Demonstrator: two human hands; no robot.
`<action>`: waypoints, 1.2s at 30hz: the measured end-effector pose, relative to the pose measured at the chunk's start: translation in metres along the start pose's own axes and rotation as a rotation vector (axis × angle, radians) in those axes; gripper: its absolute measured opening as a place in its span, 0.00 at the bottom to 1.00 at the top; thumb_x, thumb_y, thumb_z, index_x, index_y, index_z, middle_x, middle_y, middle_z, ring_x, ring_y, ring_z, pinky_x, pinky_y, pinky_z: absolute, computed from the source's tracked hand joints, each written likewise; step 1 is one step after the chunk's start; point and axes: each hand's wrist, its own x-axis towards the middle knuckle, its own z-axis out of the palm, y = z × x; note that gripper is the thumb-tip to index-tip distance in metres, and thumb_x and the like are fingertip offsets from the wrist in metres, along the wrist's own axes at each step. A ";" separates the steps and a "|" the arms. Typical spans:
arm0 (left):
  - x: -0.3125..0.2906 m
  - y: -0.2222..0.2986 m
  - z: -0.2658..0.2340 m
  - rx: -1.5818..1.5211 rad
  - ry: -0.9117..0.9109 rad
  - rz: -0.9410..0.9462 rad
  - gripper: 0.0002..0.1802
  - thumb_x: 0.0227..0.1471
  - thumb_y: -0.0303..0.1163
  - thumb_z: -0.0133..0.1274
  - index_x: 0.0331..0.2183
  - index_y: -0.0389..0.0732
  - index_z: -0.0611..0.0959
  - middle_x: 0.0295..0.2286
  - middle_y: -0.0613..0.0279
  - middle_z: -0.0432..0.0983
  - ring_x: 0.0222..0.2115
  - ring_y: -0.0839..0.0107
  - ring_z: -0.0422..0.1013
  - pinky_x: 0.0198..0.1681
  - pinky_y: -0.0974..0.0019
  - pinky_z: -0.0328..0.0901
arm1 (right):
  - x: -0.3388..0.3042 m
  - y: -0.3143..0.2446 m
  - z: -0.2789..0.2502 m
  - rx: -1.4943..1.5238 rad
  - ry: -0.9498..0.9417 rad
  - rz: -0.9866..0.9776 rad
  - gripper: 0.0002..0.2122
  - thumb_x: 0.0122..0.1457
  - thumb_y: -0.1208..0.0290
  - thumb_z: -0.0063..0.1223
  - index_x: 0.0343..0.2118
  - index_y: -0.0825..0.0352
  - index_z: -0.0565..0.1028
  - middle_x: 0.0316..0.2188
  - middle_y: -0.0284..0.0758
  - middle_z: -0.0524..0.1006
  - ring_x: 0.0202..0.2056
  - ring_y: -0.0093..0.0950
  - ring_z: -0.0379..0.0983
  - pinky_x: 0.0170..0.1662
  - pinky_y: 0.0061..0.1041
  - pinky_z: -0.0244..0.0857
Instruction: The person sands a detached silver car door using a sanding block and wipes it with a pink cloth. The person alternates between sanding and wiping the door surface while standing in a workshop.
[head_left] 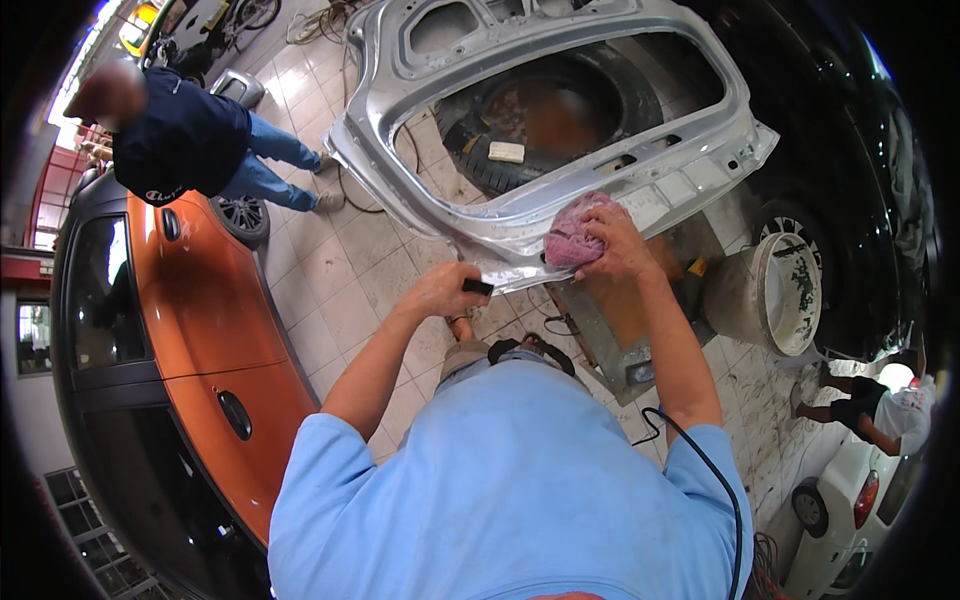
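A bare silver car tailgate panel (480,220) with a large window opening lies in front of me, over a black tyre (640,105). My right hand (622,245) grips a crumpled pink cloth (575,232) and presses it against the panel's near edge. Just left of it, my left hand (440,291) is closed round a small black block (478,287), whose end sticks out past the fingers beside the panel's near corner. A pale rectangular block (507,152) rests on the tyre, seen through the opening.
An orange car (215,340) stands on the left and a dark car (850,180) on the right. A stained white bucket (775,295) is right of my right arm. One person (190,140) stands at far left, another (885,415) at far right. Hoses trail over the tiles.
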 end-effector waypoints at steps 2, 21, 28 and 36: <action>-0.002 -0.005 -0.004 0.008 -0.061 -0.084 0.18 0.47 0.41 0.70 0.37 0.39 0.88 0.32 0.47 0.84 0.37 0.48 0.80 0.41 0.50 0.71 | 0.000 -0.001 0.000 -0.006 0.000 -0.005 0.35 0.26 0.52 0.83 0.43 0.60 0.83 0.57 0.32 0.75 0.65 0.40 0.65 0.72 0.48 0.48; -0.002 0.004 -0.003 0.032 -0.031 0.062 0.17 0.50 0.43 0.69 0.36 0.41 0.87 0.32 0.48 0.83 0.40 0.47 0.79 0.44 0.49 0.70 | 0.001 -0.004 0.000 -0.050 0.038 -0.042 0.33 0.28 0.57 0.83 0.42 0.64 0.82 0.56 0.31 0.75 0.63 0.37 0.68 0.66 0.45 0.57; 0.022 0.014 -0.004 -0.434 0.342 0.084 0.21 0.50 0.43 0.69 0.43 0.41 0.88 0.34 0.49 0.84 0.38 0.55 0.81 0.46 0.57 0.72 | 0.002 -0.007 -0.003 -0.055 -0.003 -0.031 0.34 0.29 0.57 0.83 0.43 0.65 0.82 0.57 0.32 0.75 0.63 0.38 0.68 0.66 0.42 0.60; -0.003 -0.032 -0.020 -0.087 -0.123 0.164 0.21 0.47 0.43 0.71 0.37 0.38 0.87 0.30 0.48 0.83 0.35 0.51 0.80 0.41 0.52 0.72 | 0.004 -0.009 -0.005 -0.088 -0.020 -0.033 0.35 0.29 0.57 0.83 0.44 0.65 0.82 0.58 0.34 0.75 0.62 0.41 0.68 0.65 0.40 0.62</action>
